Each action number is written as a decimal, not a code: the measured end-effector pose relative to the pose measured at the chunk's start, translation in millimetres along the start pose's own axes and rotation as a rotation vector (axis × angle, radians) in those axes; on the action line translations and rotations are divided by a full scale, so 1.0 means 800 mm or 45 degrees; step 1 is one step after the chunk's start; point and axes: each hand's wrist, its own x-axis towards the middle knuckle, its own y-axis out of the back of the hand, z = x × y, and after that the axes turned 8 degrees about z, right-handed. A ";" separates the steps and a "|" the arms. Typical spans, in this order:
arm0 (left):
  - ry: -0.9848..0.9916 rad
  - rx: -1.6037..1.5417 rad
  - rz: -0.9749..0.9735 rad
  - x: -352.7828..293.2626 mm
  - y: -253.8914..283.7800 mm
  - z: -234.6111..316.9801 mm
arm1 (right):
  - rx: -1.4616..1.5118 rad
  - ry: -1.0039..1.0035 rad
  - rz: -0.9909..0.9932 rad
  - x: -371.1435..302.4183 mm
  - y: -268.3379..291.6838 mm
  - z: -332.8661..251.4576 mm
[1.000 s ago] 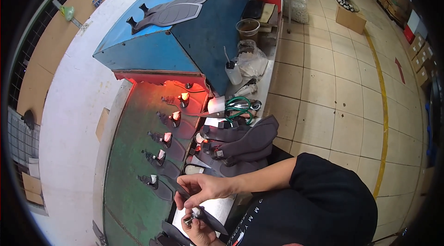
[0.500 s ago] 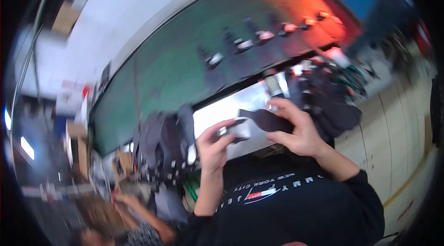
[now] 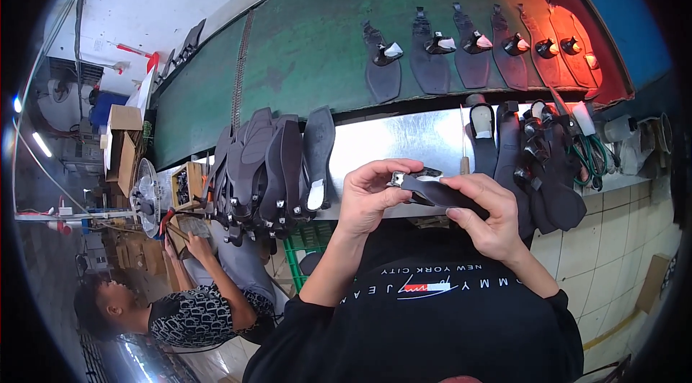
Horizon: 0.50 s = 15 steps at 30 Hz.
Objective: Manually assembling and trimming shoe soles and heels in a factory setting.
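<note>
Green belt (image 3: 310,59), metal ledge (image 3: 396,139), tiled floor (image 3: 613,235); sole (image 3: 435,193) held

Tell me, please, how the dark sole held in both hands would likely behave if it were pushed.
The dark sole likely bends a little rather than snapping, as it looks thin and curves between the left hand and the right hand. It is probably light, since each hand only pinches it.
</note>
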 end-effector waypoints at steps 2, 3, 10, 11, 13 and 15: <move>0.001 -0.006 -0.007 0.001 0.001 -0.002 | 0.002 -0.009 -0.009 0.000 0.000 0.002; 0.006 -0.002 -0.008 0.002 0.001 -0.003 | 0.014 -0.015 -0.004 0.000 0.000 0.003; 0.040 -0.046 0.012 0.003 -0.001 -0.003 | 0.048 -0.021 0.005 0.001 0.000 0.009; 0.041 -0.045 0.014 0.003 0.000 -0.003 | 0.049 -0.023 0.004 0.001 0.000 0.010; 0.044 -0.033 -0.006 0.004 0.003 -0.003 | 0.066 -0.021 0.004 0.002 0.000 0.010; 0.047 -0.059 -0.007 0.004 0.000 -0.003 | 0.076 -0.030 0.001 0.002 0.001 0.011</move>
